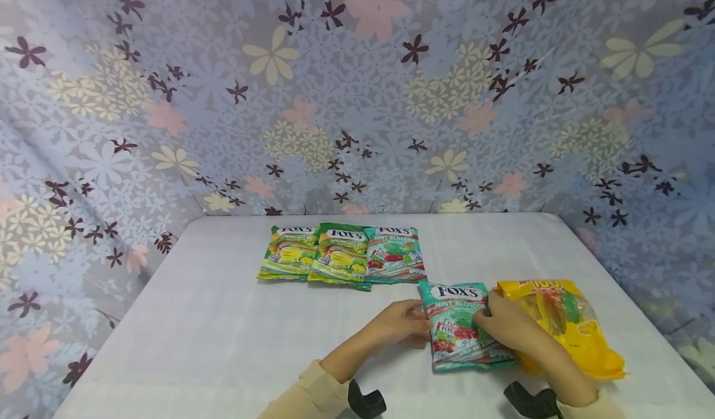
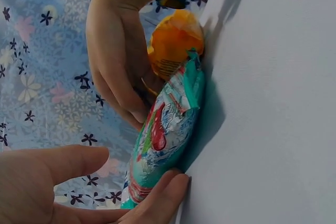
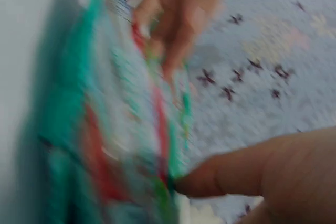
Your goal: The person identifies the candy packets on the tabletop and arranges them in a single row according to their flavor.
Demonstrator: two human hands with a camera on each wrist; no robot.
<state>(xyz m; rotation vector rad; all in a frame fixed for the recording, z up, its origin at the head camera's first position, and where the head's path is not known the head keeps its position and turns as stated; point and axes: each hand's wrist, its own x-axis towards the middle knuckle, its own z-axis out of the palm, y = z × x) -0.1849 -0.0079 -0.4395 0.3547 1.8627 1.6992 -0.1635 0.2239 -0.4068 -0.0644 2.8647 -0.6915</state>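
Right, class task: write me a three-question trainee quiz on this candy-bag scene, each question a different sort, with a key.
1. True or false: the left hand and the right hand both touch the teal mint bag.
2. How many candy bags lie in the back row on the white table?
3. What lies directly right of the teal mint bag? A) a red box B) a yellow bag C) a glass jar

Key
1. True: one hand at each side edge of it.
2. Three, side by side and overlapping.
3. B, partly under the right hand.
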